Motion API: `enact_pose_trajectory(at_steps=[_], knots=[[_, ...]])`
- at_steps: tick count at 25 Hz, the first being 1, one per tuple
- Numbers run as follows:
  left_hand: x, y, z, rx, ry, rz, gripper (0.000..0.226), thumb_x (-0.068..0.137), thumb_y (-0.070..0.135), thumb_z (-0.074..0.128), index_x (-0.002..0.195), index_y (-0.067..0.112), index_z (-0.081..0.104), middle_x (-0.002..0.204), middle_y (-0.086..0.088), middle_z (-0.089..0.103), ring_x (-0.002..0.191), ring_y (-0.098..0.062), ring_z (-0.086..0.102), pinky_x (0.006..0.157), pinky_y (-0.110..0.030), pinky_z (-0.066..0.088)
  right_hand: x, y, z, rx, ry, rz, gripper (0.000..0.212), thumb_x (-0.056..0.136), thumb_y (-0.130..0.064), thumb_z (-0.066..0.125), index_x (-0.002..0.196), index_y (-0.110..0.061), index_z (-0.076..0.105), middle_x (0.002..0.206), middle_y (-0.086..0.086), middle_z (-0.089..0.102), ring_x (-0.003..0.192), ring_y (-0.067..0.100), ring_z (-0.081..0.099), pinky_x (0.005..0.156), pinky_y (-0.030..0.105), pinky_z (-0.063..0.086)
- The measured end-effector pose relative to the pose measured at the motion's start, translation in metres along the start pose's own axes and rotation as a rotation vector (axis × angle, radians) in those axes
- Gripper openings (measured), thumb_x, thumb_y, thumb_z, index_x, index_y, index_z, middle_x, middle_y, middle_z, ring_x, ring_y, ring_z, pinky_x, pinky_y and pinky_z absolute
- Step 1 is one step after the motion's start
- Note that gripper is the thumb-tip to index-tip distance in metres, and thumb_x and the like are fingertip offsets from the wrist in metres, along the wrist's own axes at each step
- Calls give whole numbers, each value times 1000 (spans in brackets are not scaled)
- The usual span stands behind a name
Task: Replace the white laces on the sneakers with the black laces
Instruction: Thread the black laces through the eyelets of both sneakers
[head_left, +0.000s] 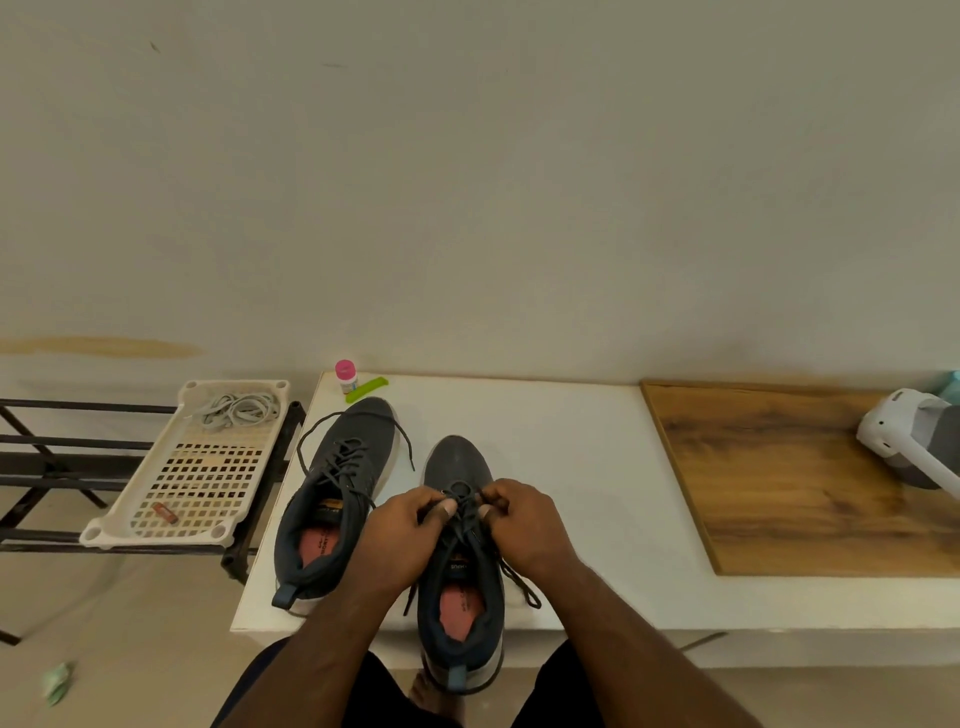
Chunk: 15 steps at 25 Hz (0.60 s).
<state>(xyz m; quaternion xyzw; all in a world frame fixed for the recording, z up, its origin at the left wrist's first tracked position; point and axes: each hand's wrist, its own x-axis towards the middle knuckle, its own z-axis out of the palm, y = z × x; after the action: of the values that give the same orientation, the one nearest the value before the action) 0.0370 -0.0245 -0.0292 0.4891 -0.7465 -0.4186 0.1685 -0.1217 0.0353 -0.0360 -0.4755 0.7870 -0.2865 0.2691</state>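
Note:
Two dark grey sneakers stand on a white table (571, 467), toes pointing away. The left sneaker (337, 499) carries a black lace (348, 460) with loose ends trailing past its toe. The right sneaker (460, 566) overhangs the near table edge. My left hand (402, 535) and my right hand (519, 519) each pinch the black lace (462, 499) over this shoe's upper eyelets. Its free ends hang down both sides. The white laces (239, 408) lie bundled in a white perforated tray (197, 467) at the left.
The tray rests on a black metal rack (57, 457) and also holds a small brown item (165, 513). A pink-capped bottle (346, 376) and a green stick (367, 389) sit at the table's back. A wooden board (789, 478) and a white device (914, 447) lie at the right.

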Motion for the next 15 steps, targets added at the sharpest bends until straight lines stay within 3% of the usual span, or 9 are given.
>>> enact_pose_trajectory(at_steps=[4,8,11,15], knots=[[1,38,-29,-328,188,-22,21,104,30,46,104,27,66,77,2,68,69,-10,57,67,-22,43,-5,-30,-33,263,217,-1,9,95,-29,63,97,-26,72,82,-9,70,78,6,65,79,29,55],[3,106,-74,-593,299,92,16,103,25,47,106,19,61,80,2,75,64,-12,57,66,-27,44,-8,-91,-83,440,416,-202,15,95,-26,66,107,-25,75,98,-11,71,92,3,65,87,24,52],[-8,152,-106,-636,322,212,15,98,29,58,101,24,71,90,5,75,81,-11,65,71,-27,48,-14,-134,-113,574,476,-303,19,93,-21,69,111,-26,73,97,-13,73,94,2,67,89,24,53],[-14,182,-130,-605,333,287,15,93,30,66,102,28,78,89,11,74,84,-2,64,82,-26,51,-21,-167,-125,544,483,-360,14,91,-21,72,105,-24,71,92,-11,73,89,3,69,89,31,58]])
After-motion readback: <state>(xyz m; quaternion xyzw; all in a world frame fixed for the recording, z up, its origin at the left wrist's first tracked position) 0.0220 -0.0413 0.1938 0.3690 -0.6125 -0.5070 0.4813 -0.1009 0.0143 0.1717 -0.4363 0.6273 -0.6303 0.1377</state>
